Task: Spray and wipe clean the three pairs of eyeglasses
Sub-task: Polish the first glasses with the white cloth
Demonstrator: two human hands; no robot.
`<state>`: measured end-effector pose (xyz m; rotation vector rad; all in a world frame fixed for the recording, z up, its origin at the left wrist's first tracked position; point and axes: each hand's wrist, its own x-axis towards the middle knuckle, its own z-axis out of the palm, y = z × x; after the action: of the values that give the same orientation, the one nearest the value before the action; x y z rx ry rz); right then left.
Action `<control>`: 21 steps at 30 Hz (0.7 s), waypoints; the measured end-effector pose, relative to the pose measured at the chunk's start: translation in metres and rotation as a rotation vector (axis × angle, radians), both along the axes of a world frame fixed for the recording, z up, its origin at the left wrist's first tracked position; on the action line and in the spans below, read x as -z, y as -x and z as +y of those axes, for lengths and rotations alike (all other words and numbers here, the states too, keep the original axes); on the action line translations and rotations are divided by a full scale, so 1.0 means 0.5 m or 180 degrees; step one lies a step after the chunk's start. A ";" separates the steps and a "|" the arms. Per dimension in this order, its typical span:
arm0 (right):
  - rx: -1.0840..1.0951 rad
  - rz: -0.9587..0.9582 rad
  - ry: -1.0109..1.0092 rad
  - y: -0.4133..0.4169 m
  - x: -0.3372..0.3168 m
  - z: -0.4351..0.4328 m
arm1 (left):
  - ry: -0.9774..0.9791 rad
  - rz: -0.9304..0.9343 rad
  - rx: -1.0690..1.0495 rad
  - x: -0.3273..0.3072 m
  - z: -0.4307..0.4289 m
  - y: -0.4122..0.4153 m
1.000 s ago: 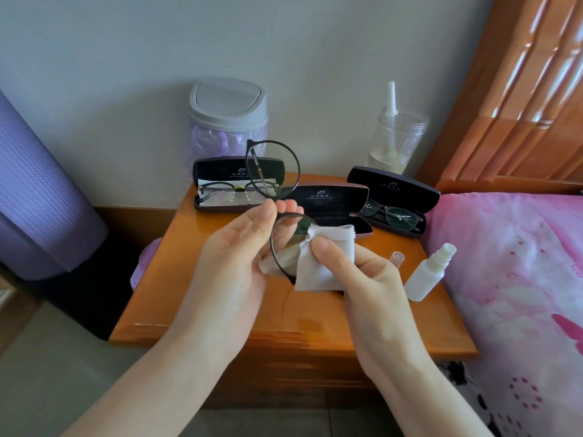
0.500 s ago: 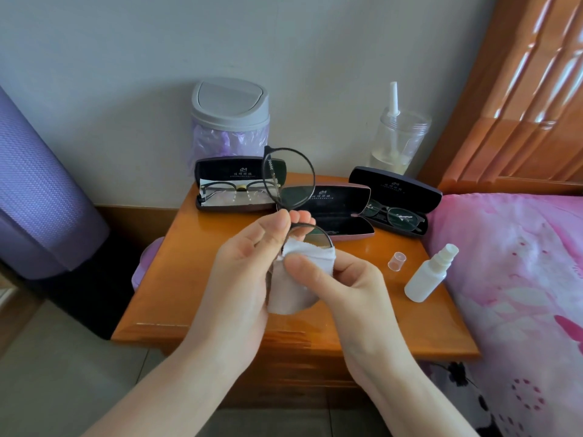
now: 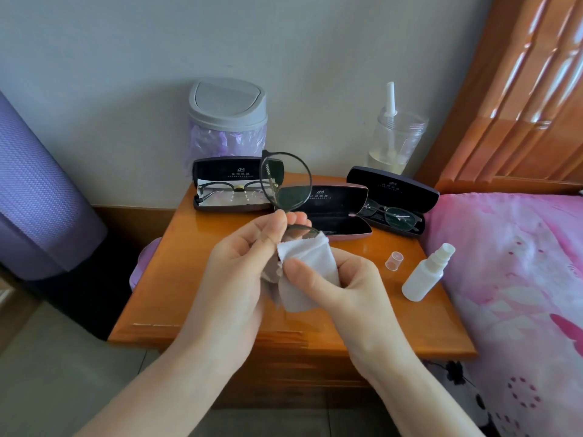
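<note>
Wooden nightstand [image 3: 176,294]: left case [image 3: 233,175], middle case [image 3: 334,216], right case [image 3: 394,187], spray bottle [image 3: 424,275], loose cap [image 3: 394,260].

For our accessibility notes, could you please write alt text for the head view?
The left hand pinches round dark-framed eyeglasses while the right hand wraps a cloth around one lens, over a nightstand. Behind lie three open cases, two holding glasses, and an uncapped spray bottle.

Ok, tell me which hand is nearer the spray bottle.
Right. The right hand is just left of the spray bottle; the left hand is farther left, beyond the cloth.
</note>
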<state>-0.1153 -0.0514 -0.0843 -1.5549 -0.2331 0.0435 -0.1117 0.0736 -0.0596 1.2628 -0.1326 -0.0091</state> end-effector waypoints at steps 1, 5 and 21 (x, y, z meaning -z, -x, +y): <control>-0.0017 -0.0029 0.0109 -0.002 0.001 -0.004 | 0.0128 0.0109 -0.0070 0.003 0.003 -0.003; -0.0174 -0.0131 0.0465 -0.011 -0.007 -0.026 | 0.0498 0.0447 -0.0170 0.011 0.013 -0.017; 0.0173 -0.0253 -0.0005 -0.008 -0.013 -0.014 | 0.0286 0.0331 -0.0033 0.009 -0.014 0.009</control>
<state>-0.1114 -0.0582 -0.0778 -1.5622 -0.2535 -0.0612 -0.1162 0.0665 -0.0643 1.1707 -0.0364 -0.0592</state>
